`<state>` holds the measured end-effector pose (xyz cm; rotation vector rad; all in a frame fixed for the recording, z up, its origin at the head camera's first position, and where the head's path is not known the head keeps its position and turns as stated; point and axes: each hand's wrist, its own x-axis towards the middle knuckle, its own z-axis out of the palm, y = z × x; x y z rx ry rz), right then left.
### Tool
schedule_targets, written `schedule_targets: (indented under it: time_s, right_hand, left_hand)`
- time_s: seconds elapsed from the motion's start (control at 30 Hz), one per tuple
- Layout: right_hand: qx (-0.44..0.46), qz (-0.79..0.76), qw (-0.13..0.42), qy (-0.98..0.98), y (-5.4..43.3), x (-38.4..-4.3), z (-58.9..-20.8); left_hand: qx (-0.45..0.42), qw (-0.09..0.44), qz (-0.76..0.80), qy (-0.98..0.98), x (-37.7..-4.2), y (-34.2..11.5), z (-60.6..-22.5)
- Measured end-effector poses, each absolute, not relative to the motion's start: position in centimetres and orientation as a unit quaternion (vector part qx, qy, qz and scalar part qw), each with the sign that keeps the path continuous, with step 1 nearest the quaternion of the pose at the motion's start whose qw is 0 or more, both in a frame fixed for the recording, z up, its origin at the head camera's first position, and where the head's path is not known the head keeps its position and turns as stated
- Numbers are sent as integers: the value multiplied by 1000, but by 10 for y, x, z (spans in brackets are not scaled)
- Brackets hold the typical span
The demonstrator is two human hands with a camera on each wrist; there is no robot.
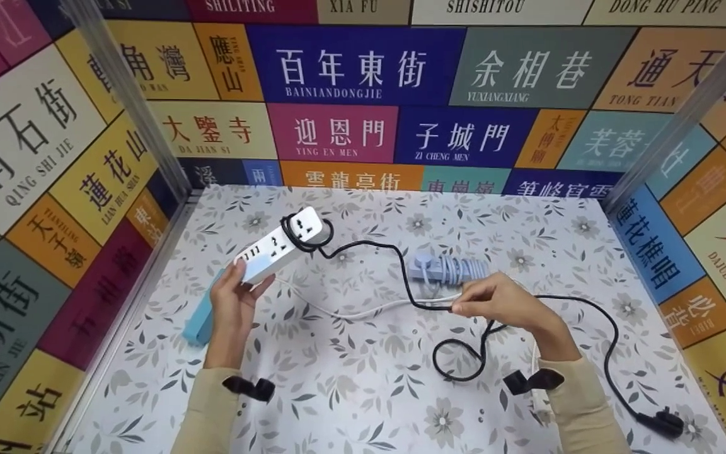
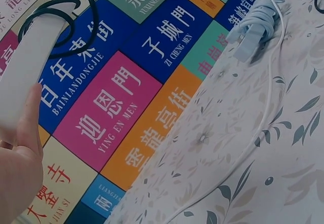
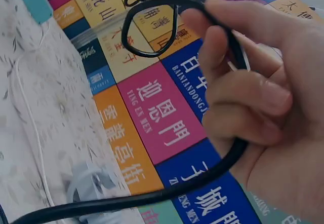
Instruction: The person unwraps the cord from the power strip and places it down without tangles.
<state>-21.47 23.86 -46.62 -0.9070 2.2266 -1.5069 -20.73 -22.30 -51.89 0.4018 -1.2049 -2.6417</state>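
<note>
My left hand (image 1: pixel 234 302) grips a white power strip (image 1: pixel 275 249) by its near end, tilted up to the right. Loops of black cord (image 2: pixel 61 12) go around the strip's far end. From there the cord runs across to my right hand (image 1: pixel 505 302), which pinches it between thumb and forefinger. In the right wrist view the other fingers (image 3: pixel 243 95) curl over the same cord. Past that hand, the cord makes a loose loop and ends in a black plug (image 1: pixel 662 422) at the lower right.
A turquoise power strip (image 1: pixel 199 318) lies beyond my left forearm. Its white cord (image 1: pixel 350 313) stretches rightward over the flowered table (image 1: pixel 338 391). Behind my right hand rests a pale blue power strip (image 1: pixel 423 268) wrapped in its cord. Sign-covered walls (image 1: pixel 350 69) stand behind and at both sides.
</note>
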Motion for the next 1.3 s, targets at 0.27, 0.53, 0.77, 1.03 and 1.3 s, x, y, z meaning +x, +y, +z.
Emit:
schedule_targets:
  time_s: [0.27,0.53,0.77,1.03,1.3]
  right_hand:
    - [-221,-390,161,879,240,-220,-478]
    - [-186,-286,151,928,244,-227,-517]
    - [-155,-308,176,922,242,-226,-575]
    - [-80,-368,164,912,236,-227,-608]
    - [-56,-375,114,918,228,-226,-600]
  left_hand:
    - [139,115,-902,-392,-204,-227,-521]
    - [124,108,-893,-420,-202,-225,-521]
    - [119,108,-898,-409,-204,-224,-520]
    - [116,106,-900,-408,-208,-223,-521]
    - [128,100,-909,-383,-206,-225,-522]
